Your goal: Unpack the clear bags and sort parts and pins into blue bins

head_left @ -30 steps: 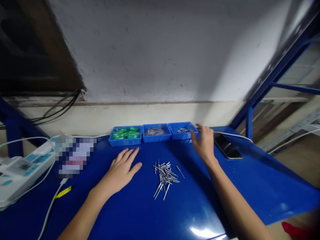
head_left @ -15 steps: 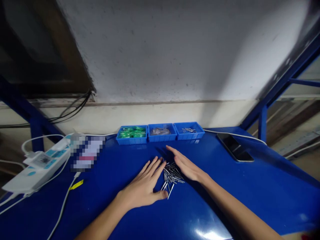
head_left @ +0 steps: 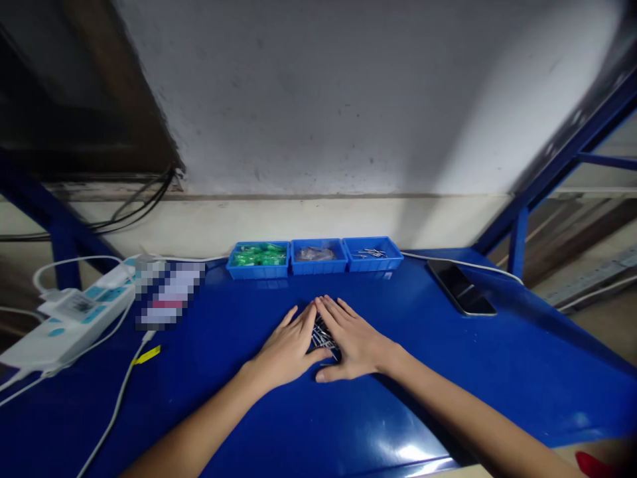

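A small pile of silvery blind rivets (head_left: 323,337) lies on the blue table, partly hidden under and between my hands. My left hand (head_left: 287,350) is on its left side, fingers stretched out and thumb pointing inward. From the right, my right hand (head_left: 357,344) leans over the pile with its fingers extended. The fingertips of both hands meet at the far side of the pile, and the thumbs come close on the near side. Neither hand grips a rivet that I can see.
Along the wall stand three blue bins: one with green packets (head_left: 261,255), one with clear bags (head_left: 314,254), one with a few rivets (head_left: 371,253). A black phone (head_left: 460,287) lies at right. A power strip (head_left: 74,318) and white cable (head_left: 119,405) lie at left.
My right hand has come from the right bin down to the pile. My left hand has moved right to meet it. The spread rivets are now gathered closer between both hands.
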Action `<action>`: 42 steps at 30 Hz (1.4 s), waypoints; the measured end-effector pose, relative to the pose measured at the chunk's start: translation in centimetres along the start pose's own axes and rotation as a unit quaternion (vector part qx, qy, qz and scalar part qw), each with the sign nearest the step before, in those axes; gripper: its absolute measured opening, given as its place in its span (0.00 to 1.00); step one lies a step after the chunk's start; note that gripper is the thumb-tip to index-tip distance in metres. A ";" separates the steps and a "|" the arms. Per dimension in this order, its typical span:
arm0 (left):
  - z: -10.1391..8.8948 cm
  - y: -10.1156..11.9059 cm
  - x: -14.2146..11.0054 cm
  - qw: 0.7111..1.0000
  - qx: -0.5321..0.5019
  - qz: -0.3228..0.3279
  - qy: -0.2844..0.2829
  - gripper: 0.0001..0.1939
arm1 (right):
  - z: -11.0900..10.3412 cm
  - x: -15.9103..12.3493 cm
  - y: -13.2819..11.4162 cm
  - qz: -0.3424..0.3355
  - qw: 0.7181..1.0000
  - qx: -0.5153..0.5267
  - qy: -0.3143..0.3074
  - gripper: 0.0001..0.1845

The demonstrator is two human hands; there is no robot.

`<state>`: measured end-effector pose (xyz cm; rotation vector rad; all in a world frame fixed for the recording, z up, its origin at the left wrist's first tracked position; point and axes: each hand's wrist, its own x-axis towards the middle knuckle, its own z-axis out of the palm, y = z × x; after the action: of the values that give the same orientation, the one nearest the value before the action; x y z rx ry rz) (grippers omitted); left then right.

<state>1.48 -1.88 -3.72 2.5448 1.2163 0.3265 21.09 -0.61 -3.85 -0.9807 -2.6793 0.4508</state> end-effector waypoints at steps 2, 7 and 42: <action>0.1 -0.1 0.2 1.000 -0.012 -0.018 0.023 0.42 | 0.7 0.8 -0.6 0.026 0.999 0.003 0.019 0.68; -0.2 -0.2 0.0 0.988 -0.134 -0.071 0.043 0.33 | 1.7 2.3 -1.6 0.049 0.997 0.024 0.053 0.67; -4.7 -5.6 -2.0 0.994 -0.087 -0.070 -0.013 0.09 | -0.7 3.3 -1.5 0.008 0.998 0.053 0.021 0.33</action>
<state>-5.34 0.65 -1.53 2.2961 1.2884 0.3486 17.98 0.59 -2.19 -0.9721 -2.5832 0.5633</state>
